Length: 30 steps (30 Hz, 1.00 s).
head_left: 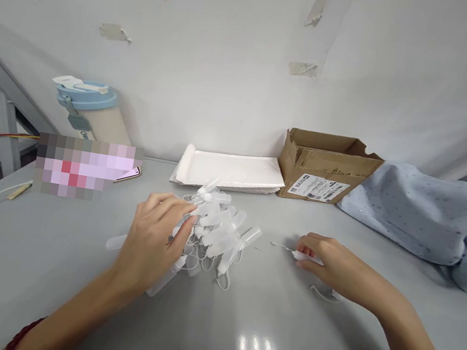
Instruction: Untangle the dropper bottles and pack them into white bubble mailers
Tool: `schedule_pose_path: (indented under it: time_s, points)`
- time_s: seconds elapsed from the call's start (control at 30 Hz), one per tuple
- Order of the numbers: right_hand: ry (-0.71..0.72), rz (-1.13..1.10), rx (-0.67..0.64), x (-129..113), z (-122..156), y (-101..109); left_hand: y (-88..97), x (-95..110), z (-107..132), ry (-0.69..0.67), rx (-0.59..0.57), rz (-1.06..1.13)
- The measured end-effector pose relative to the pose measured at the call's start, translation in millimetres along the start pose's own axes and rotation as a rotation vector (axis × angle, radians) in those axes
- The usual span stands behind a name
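Two bare forearms [420, 340] are stretching over the near part of the grey table [197, 347]. On the right, the right hand [330, 261] is pinching a small plastic tube [299, 256] between thumb and fingers, its thin cord pointing left. Left of it, the left hand [155, 236] is curling over the left side of a pile of similar tubes [224, 235], thumb and forefinger leaving a narrow gap; whether it is gripping one, I cannot tell. These tubes are looking light, smooth, perhaps slippery, and fairly stiff; the looped cords are probably tangling, so the tube's body seems the surest hold. Farther back, a cardboard box [298, 158] is standing with its top open, its contents hiding from view; far left, a lidded flask [106, 122] is hiding its own.
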State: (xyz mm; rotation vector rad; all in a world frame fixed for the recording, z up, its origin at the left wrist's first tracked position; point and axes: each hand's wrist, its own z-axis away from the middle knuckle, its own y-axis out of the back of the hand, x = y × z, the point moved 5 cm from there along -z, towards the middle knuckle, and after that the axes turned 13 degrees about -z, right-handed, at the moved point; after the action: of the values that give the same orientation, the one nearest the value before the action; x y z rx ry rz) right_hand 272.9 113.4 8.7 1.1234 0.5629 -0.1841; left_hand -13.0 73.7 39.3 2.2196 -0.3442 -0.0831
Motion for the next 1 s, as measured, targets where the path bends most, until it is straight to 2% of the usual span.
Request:
schedule_pose_path:
  time_s: [0.2,0.33,0.43,0.63,1.0]
  points:
    - [0.237,-0.102,0.106,-32.9,8.1,3.4,2.7,10.5,1.9,-0.065,0.022,0.098]
    - [0.385,-0.227,0.074,-59.0,14.7,-6.6,3.0,22.3,5.2,-0.137,-0.011,0.26]
    - [0.456,-0.287,0.017,-72.2,17.8,-17.0,0.7,32.2,9.2,-0.184,-0.102,0.382]
    - [0.475,-0.327,-0.075,-81.7,21.2,-30.5,-3.3,41.2,15.9,-0.184,-0.206,0.477]
    - [0.53,-0.373,-0.098,-89.7,24.9,-36.6,-4.8,46.7,18.2,-0.198,-0.208,0.549]
